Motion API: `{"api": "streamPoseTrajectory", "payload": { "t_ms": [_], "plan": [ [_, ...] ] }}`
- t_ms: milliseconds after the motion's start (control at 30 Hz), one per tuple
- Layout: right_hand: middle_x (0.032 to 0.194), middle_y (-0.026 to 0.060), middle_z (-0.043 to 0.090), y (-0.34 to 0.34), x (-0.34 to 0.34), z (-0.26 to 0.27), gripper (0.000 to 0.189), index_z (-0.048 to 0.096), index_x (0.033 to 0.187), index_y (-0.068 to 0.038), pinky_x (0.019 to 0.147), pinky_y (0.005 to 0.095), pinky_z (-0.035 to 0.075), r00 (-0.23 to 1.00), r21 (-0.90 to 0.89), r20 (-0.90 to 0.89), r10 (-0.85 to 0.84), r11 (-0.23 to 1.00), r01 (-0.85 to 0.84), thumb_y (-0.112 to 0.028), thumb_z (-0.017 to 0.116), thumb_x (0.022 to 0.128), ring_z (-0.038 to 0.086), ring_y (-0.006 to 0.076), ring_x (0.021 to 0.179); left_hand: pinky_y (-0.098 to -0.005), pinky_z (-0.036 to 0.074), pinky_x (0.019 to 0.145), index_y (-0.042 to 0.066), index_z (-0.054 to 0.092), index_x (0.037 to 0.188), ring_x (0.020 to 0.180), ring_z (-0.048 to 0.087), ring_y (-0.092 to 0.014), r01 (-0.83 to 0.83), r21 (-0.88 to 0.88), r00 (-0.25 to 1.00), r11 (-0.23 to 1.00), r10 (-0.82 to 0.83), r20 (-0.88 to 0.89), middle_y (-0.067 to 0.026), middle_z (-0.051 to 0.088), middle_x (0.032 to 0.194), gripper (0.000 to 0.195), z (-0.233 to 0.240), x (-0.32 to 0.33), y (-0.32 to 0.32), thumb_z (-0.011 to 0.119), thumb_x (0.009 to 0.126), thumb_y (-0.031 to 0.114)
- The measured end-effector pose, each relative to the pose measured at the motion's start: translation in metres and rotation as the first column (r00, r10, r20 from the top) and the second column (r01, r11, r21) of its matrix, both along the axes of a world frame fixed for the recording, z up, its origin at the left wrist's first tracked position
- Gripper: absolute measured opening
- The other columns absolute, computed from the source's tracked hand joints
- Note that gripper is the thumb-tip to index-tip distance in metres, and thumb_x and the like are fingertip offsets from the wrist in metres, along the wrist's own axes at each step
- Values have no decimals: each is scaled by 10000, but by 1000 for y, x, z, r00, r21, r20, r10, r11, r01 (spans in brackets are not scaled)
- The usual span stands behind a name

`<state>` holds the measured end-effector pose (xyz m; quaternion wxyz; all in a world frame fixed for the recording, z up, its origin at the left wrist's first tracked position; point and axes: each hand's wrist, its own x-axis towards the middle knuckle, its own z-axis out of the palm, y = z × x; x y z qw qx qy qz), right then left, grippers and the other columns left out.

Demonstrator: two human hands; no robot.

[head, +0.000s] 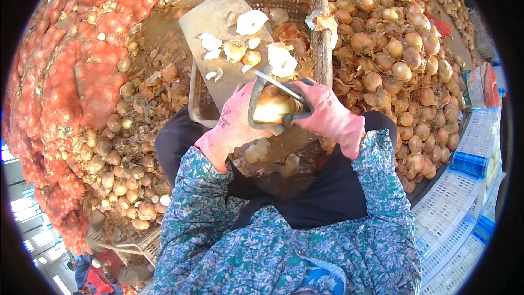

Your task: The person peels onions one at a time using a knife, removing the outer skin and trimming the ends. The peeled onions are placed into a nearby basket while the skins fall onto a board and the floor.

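Observation:
In a pink glove with grey fingers, my left hand is closed around a partly peeled onion, whose pale flesh shows on its lower left. My right hand, gloved alike, grips a knife; its thin blade points up and left across the top of the onion. Fingers of the right hand also touch the onion's right side. Just beyond, a board lies slanted over a plastic crate, bearing white onion pieces, a root end and a small cut piece of onion.
Unpeeled onions are heaped at the right, more onions and loose skins at the left. Red mesh sacks of onions line the far left. White and blue crates stand lower right. Another person is at the lower left.

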<state>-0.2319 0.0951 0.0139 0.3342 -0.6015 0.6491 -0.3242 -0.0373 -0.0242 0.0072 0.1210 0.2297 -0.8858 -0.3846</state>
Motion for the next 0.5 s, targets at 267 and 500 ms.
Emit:
{"api": "streamPoseTrajectory", "payload": {
  "t_ms": [267,500],
  "plan": [
    [994,199,647,-2,4,-10,260,629,1083,-45,817,449,503,999,-204,-9,-35,978,33,-158,645,850,617,401,956,-438,462,1003,87,424,1435,1170,557,-340,-106,42,994,993,106,-1,-166,582,1254,1037,4,1,3,925,539,230],
    [927,206,649,3,27,-10,233,624,1067,-39,770,458,497,987,-213,53,-152,964,160,-162,645,870,620,420,901,-345,495,962,80,357,1486,1100,610,-208,-428,396,858,812,503,-105,-130,636,1207,988,-17,5,19,893,658,100]
  ]
}}
